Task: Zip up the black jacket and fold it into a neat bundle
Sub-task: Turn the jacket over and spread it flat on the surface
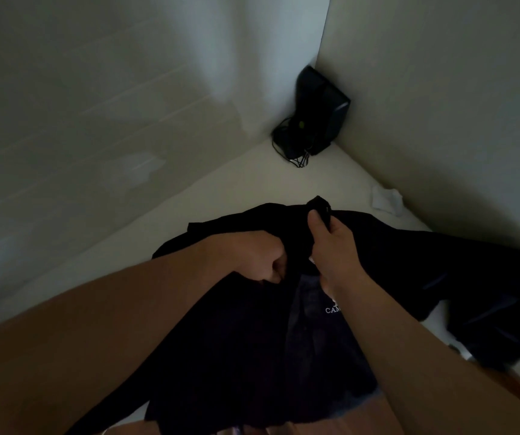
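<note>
1. Jacket [393,262], black, lies spread on the white surface [221,189] close in front of the person, its front open down the middle; a dark lining with pale lettering shows in the gap; one side trails off toward the right edge.
2. Left hand [252,259] has its fingers curled tight into the fabric at the left front edge; right hand [334,243] pinches a bunched bit of cloth near the collar between thumb and fingers, lifted a little.
3. White surface runs back into a corner where two pale walls [95,89] meet; the light is dim.
4. Black device [321,105] leans in that corner, cables [286,149] tangled at its foot; a crumpled white scrap [387,200] lies by the right wall; no container can be seen.
</note>
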`<state>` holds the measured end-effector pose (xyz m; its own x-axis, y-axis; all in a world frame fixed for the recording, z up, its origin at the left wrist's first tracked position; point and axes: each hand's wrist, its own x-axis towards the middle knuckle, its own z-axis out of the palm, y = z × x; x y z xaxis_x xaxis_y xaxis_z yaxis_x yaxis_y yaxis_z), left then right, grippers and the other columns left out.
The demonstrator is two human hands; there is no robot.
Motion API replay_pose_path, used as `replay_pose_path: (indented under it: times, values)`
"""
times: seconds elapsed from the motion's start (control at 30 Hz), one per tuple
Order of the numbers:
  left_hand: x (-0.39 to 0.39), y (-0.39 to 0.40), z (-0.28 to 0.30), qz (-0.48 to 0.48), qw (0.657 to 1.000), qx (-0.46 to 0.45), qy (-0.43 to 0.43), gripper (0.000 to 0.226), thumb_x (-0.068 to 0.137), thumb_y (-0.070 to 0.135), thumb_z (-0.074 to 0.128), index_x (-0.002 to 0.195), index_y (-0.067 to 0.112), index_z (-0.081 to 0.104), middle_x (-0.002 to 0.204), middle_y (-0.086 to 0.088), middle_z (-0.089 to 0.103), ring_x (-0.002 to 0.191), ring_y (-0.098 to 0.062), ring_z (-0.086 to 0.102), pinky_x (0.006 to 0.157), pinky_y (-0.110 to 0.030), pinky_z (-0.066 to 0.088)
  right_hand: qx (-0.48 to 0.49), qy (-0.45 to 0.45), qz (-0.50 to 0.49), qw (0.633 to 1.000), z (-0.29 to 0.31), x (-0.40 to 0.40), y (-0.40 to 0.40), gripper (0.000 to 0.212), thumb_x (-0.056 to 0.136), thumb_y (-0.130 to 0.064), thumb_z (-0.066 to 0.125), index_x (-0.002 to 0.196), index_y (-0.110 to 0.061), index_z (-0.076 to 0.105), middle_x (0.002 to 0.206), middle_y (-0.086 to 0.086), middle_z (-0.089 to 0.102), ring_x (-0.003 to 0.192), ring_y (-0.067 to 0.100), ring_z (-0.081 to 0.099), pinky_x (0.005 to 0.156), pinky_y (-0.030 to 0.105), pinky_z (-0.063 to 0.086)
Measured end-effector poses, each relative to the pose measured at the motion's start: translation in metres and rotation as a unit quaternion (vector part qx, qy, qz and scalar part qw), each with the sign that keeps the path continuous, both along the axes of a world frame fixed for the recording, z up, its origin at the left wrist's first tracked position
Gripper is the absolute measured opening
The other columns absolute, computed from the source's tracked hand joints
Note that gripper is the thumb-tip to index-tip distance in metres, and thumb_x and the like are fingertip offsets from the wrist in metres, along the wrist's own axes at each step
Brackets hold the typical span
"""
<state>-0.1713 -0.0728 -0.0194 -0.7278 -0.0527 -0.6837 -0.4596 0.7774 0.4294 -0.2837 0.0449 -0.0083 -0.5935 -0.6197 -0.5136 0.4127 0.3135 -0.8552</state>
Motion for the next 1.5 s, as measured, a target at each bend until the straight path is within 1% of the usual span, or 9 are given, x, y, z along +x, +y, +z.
replay_pose_path:
  times: [0.23, 0.4, 0.57, 0.73, 0.87, 1.0, 1.2, 1.37, 1.5]
  values:
    - [0.006, 0.005, -0.002, 0.066, 0.994, -0.076, 0.029, 0.036, 0.095, 0.011, 0.054, 0.06, 0.01, 0.048, 0.065, -0.005, 0.056, 0.059, -0.016, 0.052, 0.061, -0.038, 0.048, 0.082, 0.144, 0.149, 0.975, -0.007, 0.007, 0.024, 0.047, 0.09, -0.056, 0.074, 0.073, -0.018, 0.053, 0.067, 0.0, 0.056, 0.063, 0.014, 0.054, 0.06, 0.03, 0.045]
    - [0.011, 0.013, 0.002, 0.071, 0.994, -0.077, 0.044, 0.043, 0.091, 0.002, 0.055, 0.053, 0.014, 0.038, 0.056, -0.001, 0.045, 0.05, -0.014, 0.042, 0.052, -0.034, 0.037, 0.271, 0.305, 0.434, 0.803, -0.022, 0.037, 0.06, 0.068, 0.078, -0.091, 0.048, 0.073, -0.023, 0.058, 0.078, -0.001, 0.066, 0.071, 0.018, 0.063, 0.067, 0.033, 0.052]
    - [0.009, 0.016, 0.022, 0.073, 0.979, -0.187, 0.045, 0.035, 0.087, 0.008, 0.054, 0.056, 0.016, 0.039, 0.06, 0.001, 0.045, 0.053, -0.014, 0.042, 0.052, -0.027, 0.034, 0.279, 0.444, 0.422, 0.74, -0.029, 0.06, 0.064, 0.041, 0.1, -0.052, 0.052, 0.079, -0.017, 0.057, 0.096, 0.01, 0.073, 0.088, 0.029, 0.071, 0.07, 0.033, 0.049]
    - [-0.005, -0.023, 0.039, 0.122, 0.932, -0.34, 0.037, 0.012, 0.086, 0.026, 0.055, 0.083, 0.018, 0.064, 0.082, -0.001, 0.056, 0.086, -0.023, 0.053, 0.083, -0.041, 0.035, 0.307, 0.403, 0.406, 0.761, -0.023, 0.072, 0.081, 0.035, 0.098, -0.044, 0.051, 0.073, -0.021, 0.05, 0.078, 0.001, 0.061, 0.077, 0.026, 0.063, 0.064, 0.033, 0.049]
    - [-0.015, -0.064, 0.049, 0.186, 0.905, -0.38, 0.041, 0.031, 0.084, 0.032, 0.062, 0.111, 0.03, 0.077, 0.117, -0.002, 0.071, 0.11, -0.029, 0.063, 0.091, -0.043, 0.043, 0.306, 0.376, 0.402, 0.777, -0.02, 0.071, 0.079, 0.031, 0.096, -0.04, 0.051, 0.072, -0.02, 0.051, 0.073, -0.002, 0.057, 0.074, 0.024, 0.063, 0.064, 0.033, 0.051]
    - [-0.028, -0.072, 0.057, 0.21, 0.907, -0.359, 0.068, 0.029, 0.083, 0.026, 0.065, 0.108, 0.028, 0.079, 0.113, -0.003, 0.072, 0.096, -0.031, 0.07, 0.077, -0.038, 0.051, 0.292, 0.354, 0.369, 0.808, -0.017, 0.07, 0.075, 0.035, 0.098, -0.042, 0.05, 0.069, -0.023, 0.046, 0.076, 0.0, 0.06, 0.076, 0.026, 0.062, 0.067, 0.034, 0.052]
    - [-0.054, -0.089, 0.084, 0.249, 0.874, -0.385, 0.16, 0.037, 0.08, 0.025, 0.059, 0.112, 0.02, 0.078, 0.117, -0.013, 0.072, 0.102, -0.04, 0.071, 0.088, -0.048, 0.059, 0.194, 0.361, 0.296, 0.863, -0.015, 0.053, 0.042, 0.037, 0.105, -0.048, 0.047, 0.078, -0.022, 0.05, 0.083, 0.006, 0.069, 0.084, 0.032, 0.067, 0.078, 0.043, 0.056]
    - [-0.034, -0.085, 0.029, 0.447, 0.869, -0.189, 0.101, 0.026, 0.086, 0.003, 0.058, 0.104, 0.005, 0.078, 0.099, -0.019, 0.076, 0.086, -0.037, 0.075, 0.079, -0.048, 0.065, 0.091, 0.16, 0.195, 0.963, -0.032, 0.025, 0.064, 0.014, 0.096, -0.043, 0.066, 0.099, -0.03, 0.07, 0.083, -0.01, 0.071, 0.08, 0.011, 0.068, 0.081, 0.036, 0.061]
    - [-0.027, -0.068, -0.006, 0.621, 0.778, -0.035, 0.087, 0.028, 0.099, 0.01, 0.046, 0.118, 0.009, 0.068, 0.117, -0.019, 0.066, 0.094, -0.038, 0.07, 0.08, -0.055, 0.064, 0.181, 0.162, -0.035, 0.969, -0.045, -0.051, 0.148, 0.01, 0.103, -0.018, 0.066, 0.096, -0.022, 0.071, 0.095, 0.013, 0.074, 0.072, 0.021, 0.067, 0.06, 0.027, 0.056]
